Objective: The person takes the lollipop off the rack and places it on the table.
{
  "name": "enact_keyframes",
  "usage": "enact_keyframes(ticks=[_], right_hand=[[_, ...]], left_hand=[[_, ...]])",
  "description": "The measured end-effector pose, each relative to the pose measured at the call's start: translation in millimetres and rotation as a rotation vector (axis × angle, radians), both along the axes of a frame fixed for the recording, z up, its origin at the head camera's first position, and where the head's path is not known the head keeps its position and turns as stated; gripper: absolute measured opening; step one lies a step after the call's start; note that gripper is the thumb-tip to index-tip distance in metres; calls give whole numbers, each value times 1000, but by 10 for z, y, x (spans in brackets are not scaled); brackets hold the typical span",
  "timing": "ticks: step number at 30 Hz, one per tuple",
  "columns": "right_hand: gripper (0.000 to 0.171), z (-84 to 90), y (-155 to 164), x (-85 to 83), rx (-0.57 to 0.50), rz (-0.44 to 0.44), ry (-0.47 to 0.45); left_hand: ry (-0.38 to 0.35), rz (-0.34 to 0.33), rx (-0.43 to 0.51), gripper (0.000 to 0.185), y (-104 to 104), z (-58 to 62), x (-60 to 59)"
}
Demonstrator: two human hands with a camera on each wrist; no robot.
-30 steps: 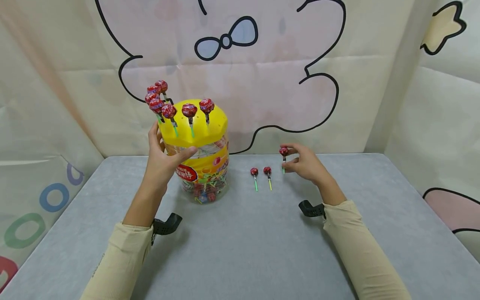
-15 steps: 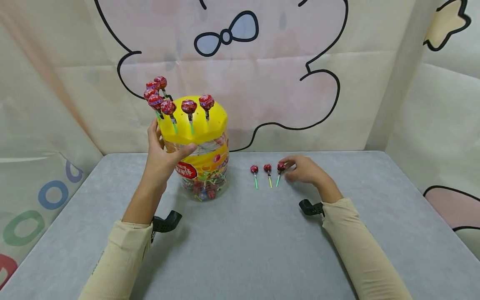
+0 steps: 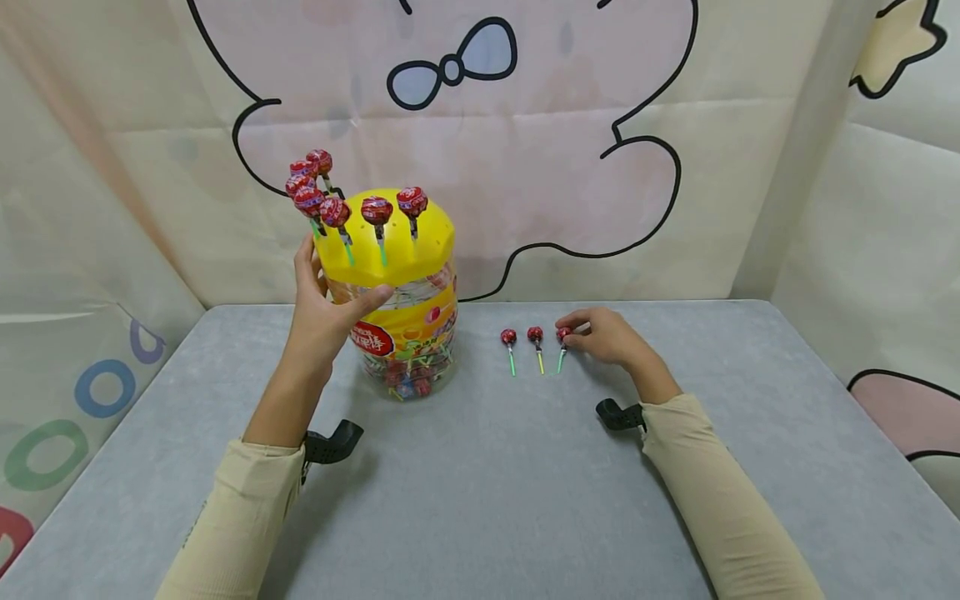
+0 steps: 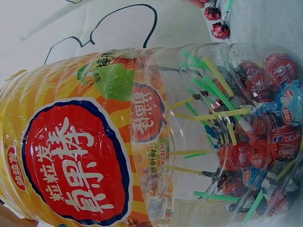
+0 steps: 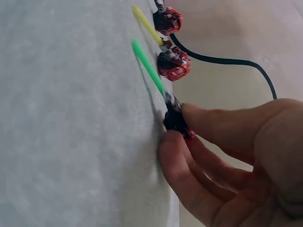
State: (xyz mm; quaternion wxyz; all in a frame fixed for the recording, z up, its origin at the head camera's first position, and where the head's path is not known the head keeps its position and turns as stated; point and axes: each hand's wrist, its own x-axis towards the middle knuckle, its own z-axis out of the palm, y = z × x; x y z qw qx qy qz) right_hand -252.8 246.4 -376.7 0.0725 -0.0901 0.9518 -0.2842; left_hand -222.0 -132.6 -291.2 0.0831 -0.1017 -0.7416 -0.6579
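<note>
My left hand [image 3: 324,321] grips the upper side of a clear plastic candy jar [image 3: 420,337], thumb in front and fingers behind. The jar has a yellow lid [image 3: 427,250] with several red-wrapped lollipops [image 3: 377,211] standing in it. More lollipops [image 4: 236,156] lie inside the jar's bottom, seen through its wall in the left wrist view. My right hand [image 3: 611,337] pinches the red head of a green-stick lollipop [image 5: 176,120] that lies on the table. Left of it, in a row, lie a yellow-stick lollipop [image 3: 535,336] and another green-stick lollipop [image 3: 509,339].
The grey table [image 3: 465,483] ends at a cloth backdrop [image 3: 555,192] with cartoon outlines, close behind the jar and the lollipop row. Each wrist wears a black camera mount [image 3: 333,443].
My right hand has lowered its lollipop from upright above the table to lying at the right end of the row. The left hand stays on the jar.
</note>
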Motion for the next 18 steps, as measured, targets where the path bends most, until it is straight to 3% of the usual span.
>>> enact_keyframes(ticks=[11, 18], right_hand=[[40, 40, -19, -35, 8, 9, -28], [46, 225, -82, 95, -56, 8, 72]], left_hand=[[2, 4, 6, 98, -4, 30, 10], [-15, -10, 32, 93, -44, 20, 12]])
